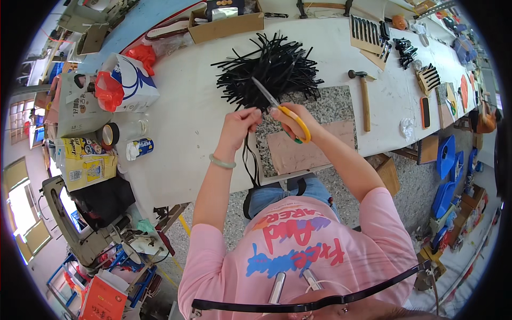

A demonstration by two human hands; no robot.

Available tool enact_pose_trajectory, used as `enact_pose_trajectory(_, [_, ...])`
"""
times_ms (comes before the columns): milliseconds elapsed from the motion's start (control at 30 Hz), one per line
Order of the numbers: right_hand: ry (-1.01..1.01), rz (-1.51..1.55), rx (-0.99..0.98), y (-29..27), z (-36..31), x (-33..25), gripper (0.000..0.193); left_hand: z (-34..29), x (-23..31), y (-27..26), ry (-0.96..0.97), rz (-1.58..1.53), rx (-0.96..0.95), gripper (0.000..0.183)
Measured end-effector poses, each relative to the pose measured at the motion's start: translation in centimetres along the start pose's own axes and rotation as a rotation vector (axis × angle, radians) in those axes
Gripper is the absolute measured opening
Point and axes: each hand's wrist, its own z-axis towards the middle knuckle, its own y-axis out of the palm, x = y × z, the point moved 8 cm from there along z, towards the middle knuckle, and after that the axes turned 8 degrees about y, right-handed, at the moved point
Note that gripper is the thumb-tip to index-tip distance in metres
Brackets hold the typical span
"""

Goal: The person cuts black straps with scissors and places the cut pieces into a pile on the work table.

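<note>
My left hand (pixel 239 127) pinches a thin black strap (pixel 248 162), whose long loose ends hang down past the table's front edge. In my right hand (pixel 300 118) is a pair of scissors (pixel 265 92) with yellow handles. Their blades point up and left, just above my left fingertips; whether they are apart is hard to see. Beyond both hands lies a heap of black straps (pixel 266 69), their ends sticking out all round. Under my right forearm sits a speckled stone slab (pixel 336 101) with a pinkish-brown board (pixel 298 152) on it.
Right of the slab lies a hammer (pixel 366 101). Punching tools (pixel 364 29) stand in a rack farther back. A cardboard box (pixel 226 29) is at the back. To the left are a drink can (pixel 140 149), a jar (pixel 130 129) and bags (pixel 128 85), with a sewing machine (pixel 80 250) lower down.
</note>
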Motion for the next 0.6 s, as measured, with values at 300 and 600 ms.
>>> enact_pose_trajectory(300, [-0.15, 0.396, -0.065, 0.0, -5.5, 4.6, 0.045, -7.3, -2.0, 8.6, -0.076, -0.06, -0.311, 0.059])
enact_pose_trajectory(600, [0.008, 0.563, 0.457, -10.2, -8.4, 19.5, 0.048, -11.2, -11.1, 8.7, -0.341, 0.135, -0.544, 0.029])
